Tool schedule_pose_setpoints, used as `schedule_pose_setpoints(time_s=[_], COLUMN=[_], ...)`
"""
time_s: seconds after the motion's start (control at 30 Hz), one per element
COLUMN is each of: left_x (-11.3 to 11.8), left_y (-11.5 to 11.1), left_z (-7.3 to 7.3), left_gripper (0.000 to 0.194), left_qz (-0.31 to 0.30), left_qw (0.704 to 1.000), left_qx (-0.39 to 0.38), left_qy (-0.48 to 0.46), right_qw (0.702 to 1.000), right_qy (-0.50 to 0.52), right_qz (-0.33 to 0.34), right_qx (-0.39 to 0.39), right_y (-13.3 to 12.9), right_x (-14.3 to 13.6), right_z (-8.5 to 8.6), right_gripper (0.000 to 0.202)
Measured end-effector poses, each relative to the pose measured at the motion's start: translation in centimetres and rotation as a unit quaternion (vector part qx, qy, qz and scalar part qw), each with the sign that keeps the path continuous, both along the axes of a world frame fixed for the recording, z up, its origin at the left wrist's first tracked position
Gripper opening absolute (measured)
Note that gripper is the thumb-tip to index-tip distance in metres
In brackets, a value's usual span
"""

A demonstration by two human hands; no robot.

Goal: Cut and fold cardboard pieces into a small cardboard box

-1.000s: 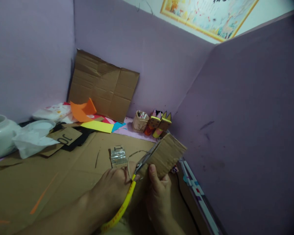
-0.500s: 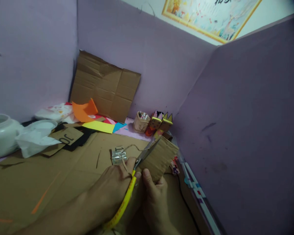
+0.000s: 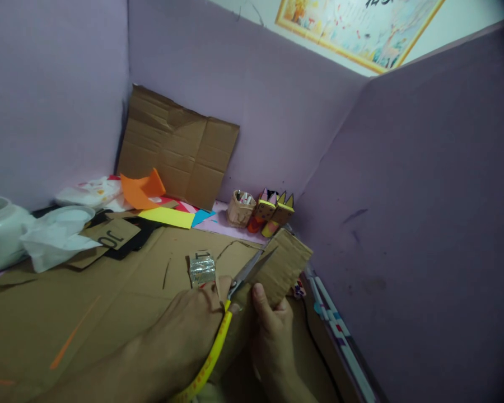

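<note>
Yellow-handled scissors are in my left hand, whose fingers close around the handle. Their blades are spread, with one lying over the left edge of a small brown cardboard piece. My right hand pinches that cardboard from below, its thumb on the face. A thin curling strip rises beyond the blades; where it starts is unclear. Just past my left hand, a small silvery piece rests on the cardboard-covered table.
A white jar and plastic-wrapped bowl stand at left. Coloured sheets and a leaning cardboard sheet are behind. A pen holder and eared figures stand at back. A dark cable runs at right.
The cardboard piece and my right hand have moved slightly to the right, away from my left hand. The scissor blades now overlap less of the cardboard. The view has shifted a little.
</note>
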State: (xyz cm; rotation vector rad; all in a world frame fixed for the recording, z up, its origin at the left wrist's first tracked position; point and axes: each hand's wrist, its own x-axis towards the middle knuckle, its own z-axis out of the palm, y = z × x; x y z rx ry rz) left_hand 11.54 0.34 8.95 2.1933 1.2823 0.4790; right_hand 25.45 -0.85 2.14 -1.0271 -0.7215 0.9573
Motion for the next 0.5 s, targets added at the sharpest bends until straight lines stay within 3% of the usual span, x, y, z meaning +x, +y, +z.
schedule_pose_setpoints(time_s=[0.17,0.37,0.5], left_x=[0.0,0.1,0.2], left_y=[0.1,0.5,0.4], left_z=[1.0,-0.6,-0.8], left_gripper=[0.023,0.027,0.027], left_qz=[0.010,0.011,0.009], left_qw=[0.999,1.000,0.998], left_qx=[-0.010,0.020,0.021], left_qy=[0.030,0.018,0.052], right_qw=[0.999,0.998,0.997], right_qy=[0.019,0.040,0.049], right_qz=[0.049,0.052,0.049], right_qx=[-0.007,-0.016,-0.020], right_y=[-0.5,-0.5,-0.6], right_x=[-1.0,-1.3,-1.3], right_z=[-0.2,-0.1,-0.1], right_gripper=[0.038,0.029,0.028])
